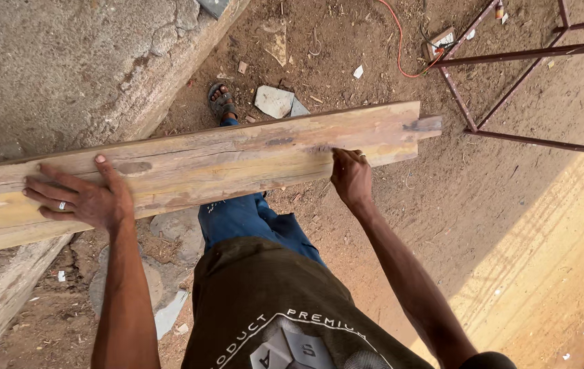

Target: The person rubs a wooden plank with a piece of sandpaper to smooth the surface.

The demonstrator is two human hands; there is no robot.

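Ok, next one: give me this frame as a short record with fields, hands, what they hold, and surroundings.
setting: outdoors, bare dirt ground
main object: long weathered wooden plank, held roughly level at waist height
left hand: flat on the plank's top face, fingers spread, ring on one finger
right hand: gripping the plank's near edge toward its notched end
nearby: concrete ledge, dark red metal frame, orange cable, stone fragments

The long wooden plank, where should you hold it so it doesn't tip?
Probably at two spread-out spots along the plank, coming from its near long edge. It is long, flat and narrow, so one grip would let it swing. The left hand lies flat on top; the right hand grips the near edge toward the notched end.
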